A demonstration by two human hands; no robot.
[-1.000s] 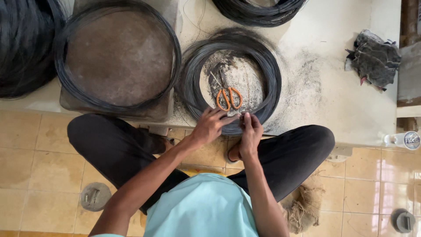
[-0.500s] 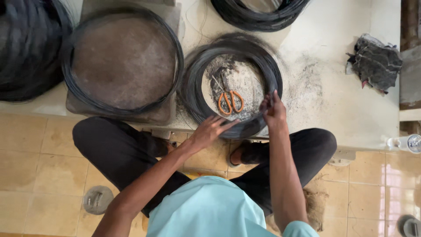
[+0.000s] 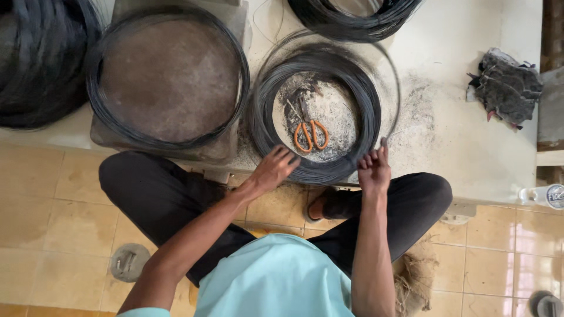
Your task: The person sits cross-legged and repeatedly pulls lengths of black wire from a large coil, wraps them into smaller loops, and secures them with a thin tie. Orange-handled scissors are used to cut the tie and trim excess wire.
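Left hand [image 3: 273, 170]: fingers spread, resting on near edge of wire coil [image 3: 317, 111]. Right hand [image 3: 375, 169]: fingertips pinched on a loose wire strand [image 3: 398, 94] arcing beyond. Orange-handled scissors [image 3: 310, 132]: inside coil, past both hands.

The top edge cuts off the far wire coil [image 3: 352, 14], the left edge another coil [image 3: 35, 64]. My right hand's fingers [image 3: 379, 158] hide the pinched strand's end.

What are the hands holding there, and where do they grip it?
The right hand pinches a single strand of dark wire pulled loose from the coil, near the strand's lower end. The left hand rests on the coil's near edge; whether it grips is unclear.
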